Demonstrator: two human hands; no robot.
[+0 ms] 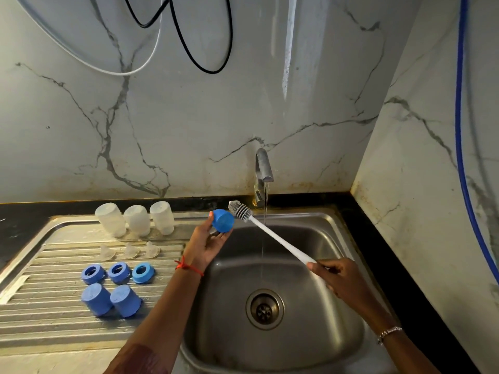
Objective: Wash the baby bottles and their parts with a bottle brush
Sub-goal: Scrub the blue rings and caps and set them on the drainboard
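1. Left hand: palm up over the left rim of the sink, thumb and fingertips pinching a blue cap, which is tilted. Red thread on the wrist.
2. Right hand: over the right side of the basin, fingers curled round the lower end of the bottle brush. The white handle slants up and left from this hand. The grey bristle head lies just beside the cap's upper right edge, but whether they touch cannot be told. Metal bracelet on the wrist.
3. Tap: beyond and between the hands. A thin stream of water falls behind the handle toward the drain, which is below the right hand.
4. Drainboard, left of the left hand, nearest that hand first:
   - three clear bottles, upside down in a row at the back;
   - three clear teats, in a row in front of the bottles;
   - three blue rings, in a row in front of the teats;
   - two blue caps, open end down, touching, nearest the person.
5. Counter: black, around the sink unit.
6. Marble wall: behind the tap, with hanging black cables and a white cable.
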